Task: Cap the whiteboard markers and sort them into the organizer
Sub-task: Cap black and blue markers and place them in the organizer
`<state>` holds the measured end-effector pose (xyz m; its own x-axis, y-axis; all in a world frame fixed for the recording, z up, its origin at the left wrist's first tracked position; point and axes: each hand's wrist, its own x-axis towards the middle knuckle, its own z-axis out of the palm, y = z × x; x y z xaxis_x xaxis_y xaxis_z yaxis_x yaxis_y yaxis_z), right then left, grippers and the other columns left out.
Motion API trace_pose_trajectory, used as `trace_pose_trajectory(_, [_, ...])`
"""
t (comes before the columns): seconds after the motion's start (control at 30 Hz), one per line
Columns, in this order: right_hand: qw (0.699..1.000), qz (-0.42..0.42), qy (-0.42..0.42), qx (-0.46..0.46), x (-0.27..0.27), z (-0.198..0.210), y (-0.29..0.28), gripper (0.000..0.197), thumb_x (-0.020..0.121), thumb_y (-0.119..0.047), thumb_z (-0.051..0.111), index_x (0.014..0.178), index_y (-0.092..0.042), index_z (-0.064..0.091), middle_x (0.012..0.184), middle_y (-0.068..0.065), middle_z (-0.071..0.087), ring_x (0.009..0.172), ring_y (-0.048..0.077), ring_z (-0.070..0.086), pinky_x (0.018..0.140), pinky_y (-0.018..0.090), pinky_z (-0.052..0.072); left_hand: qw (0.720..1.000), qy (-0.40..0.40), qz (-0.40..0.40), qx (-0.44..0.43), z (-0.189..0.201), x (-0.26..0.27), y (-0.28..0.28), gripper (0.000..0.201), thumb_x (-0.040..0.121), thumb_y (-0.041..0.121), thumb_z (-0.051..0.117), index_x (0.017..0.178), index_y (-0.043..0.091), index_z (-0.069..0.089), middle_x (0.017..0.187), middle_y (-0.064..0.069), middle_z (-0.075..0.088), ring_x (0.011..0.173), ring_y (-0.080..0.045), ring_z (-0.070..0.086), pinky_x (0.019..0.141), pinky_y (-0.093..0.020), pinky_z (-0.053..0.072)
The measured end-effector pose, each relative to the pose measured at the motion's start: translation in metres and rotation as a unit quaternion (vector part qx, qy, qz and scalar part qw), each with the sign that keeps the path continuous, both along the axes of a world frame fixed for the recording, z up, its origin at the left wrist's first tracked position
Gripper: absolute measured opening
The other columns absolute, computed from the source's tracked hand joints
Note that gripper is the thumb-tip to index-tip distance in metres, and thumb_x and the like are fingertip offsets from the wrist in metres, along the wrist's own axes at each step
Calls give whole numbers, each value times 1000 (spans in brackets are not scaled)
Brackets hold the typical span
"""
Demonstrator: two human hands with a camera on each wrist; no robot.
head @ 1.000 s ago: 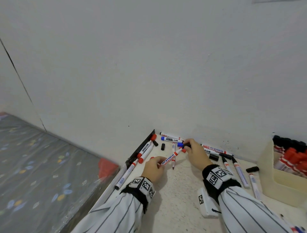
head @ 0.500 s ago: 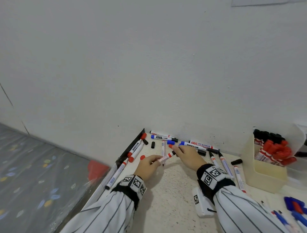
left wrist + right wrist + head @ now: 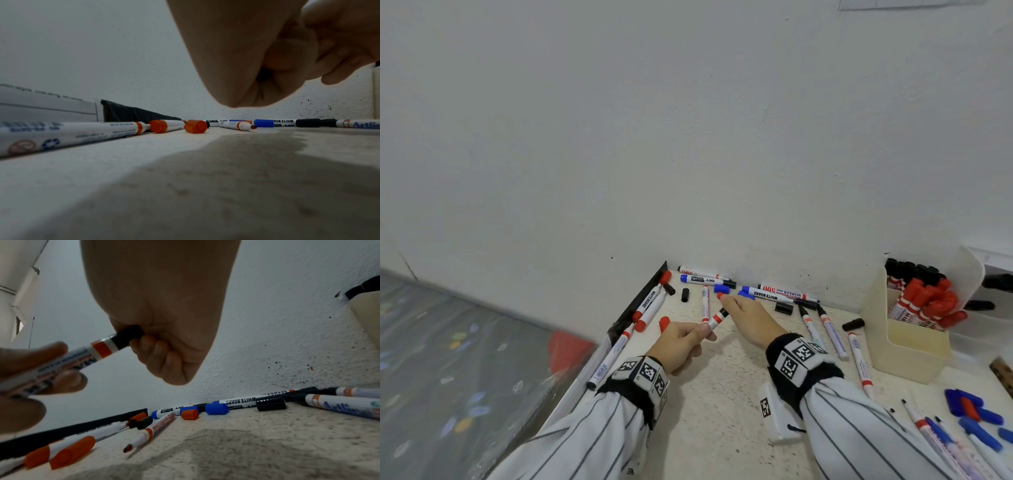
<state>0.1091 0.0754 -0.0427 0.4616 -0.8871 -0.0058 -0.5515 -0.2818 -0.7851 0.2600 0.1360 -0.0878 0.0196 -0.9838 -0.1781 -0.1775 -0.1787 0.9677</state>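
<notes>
A white marker with a red band and a black cap is hanging tilted above the table. Loose markers and caps are lying along the far wall, and the cream organizer at right is holding red-capped markers upright.

wall: white, rough plaster, rising directly behind the table. dark specks are scattered on it low down, near the table line. a pale sheet is fixed to it at the top of the head view, cut off by the frame.

table: pale, speckled top, set against the wall.

black strip: runs along the table's left edge up to the wall.

white block: lies flat on the table top; one face carries a black square code.

grey cover: leaf-patterned, lower than the table, to its left.

red object: sits between the cover and the table edge; kind not identifiable.
</notes>
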Motion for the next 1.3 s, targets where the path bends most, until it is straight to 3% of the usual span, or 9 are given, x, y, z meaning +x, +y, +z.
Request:
trace_pose_trajectory(0.23, [999,37,-24,-7,-1,0,0,33,101,-36,30,88,-11,46,69,-2,34,60,11,32,58,23,28,997,68,-4,22,5,-4,1,35,98,39,39,85,15,61,44,9,32,32,-5,22,34,-13,19])
trace_pose_trajectory(0.43, [999,33,4,-21,-2,-3,0,32,101,-37,29,86,-15,46,69,-3,37,62,10,36,60,23,30,1000,26,11,-10,1,-4,-2,32,95,39,45,87,16,66,48,6,42,33,-5,25,36,-15,20])
trace_pose_trajectory(0.57, [1000,12,-9,-4,-2,-8,5,36,100,-39,30,94,-12,53,69,-3,41,63,10,38,58,22,32,1000,-19,16,-14,0,-4,1,33,94,40,47,93,14,68,59,3,55,41,-8,37,41,-19,33])
trace_pose_trajectory(0.63, [1000,1,-14,-5,-3,-9,5,38,100,-39,31,95,-10,56,70,-1,43,63,11,39,58,23,32,996,-73,36,-31,2,-4,3,39,96,40,41,95,11,67,72,1,60,55,-11,48,57,-25,45])
trace_pose_trajectory(0.7, [999,-16,-34,-10,-4,-8,4,39,100,-39,33,94,-9,58,71,1,43,63,13,39,59,25,32,985,-129,95,-63,4,-2,6,36,99,33,38,107,10,65,89,1,60,77,-12,54,77,-30,48])
trace_pose_trajectory(0.83, [995,-58,-79,-28,-3,-4,-1,36,99,-38,35,74,-17,49,68,2,43,61,15,38,58,27,30,938,-248,229,-74,7,13,15,27,95,11,44,115,11,62,116,-3,60,94,-14,55,82,-21,42])
trace_pose_trajectory(0.93, [991,-85,-98,-41,-2,-2,-3,32,99,-36,35,72,-22,45,68,1,43,65,16,41,59,28,33,872,-422,243,50,4,31,28,31,91,18,43,122,17,51,125,-8,48,113,-23,47,95,-31,37])
trace_pose_trajectory(1.03, [988,-104,-101,-52,1,-1,0,33,99,-36,35,71,-22,43,69,1,44,64,16,41,56,26,33,823,-505,212,150,-1,38,39,38,92,21,41,128,12,42,129,-11,43,120,-27,41,102,-35,35])
trace_pose_trajectory(1.3, [987,-111,-107,-46,-3,-4,8,33,99,-40,34,79,-17,48,70,4,43,66,18,41,61,31,33,832,-510,167,142,-4,42,51,35,93,14,44,127,7,52,127,-11,56,115,-25,56,95,-30,46])
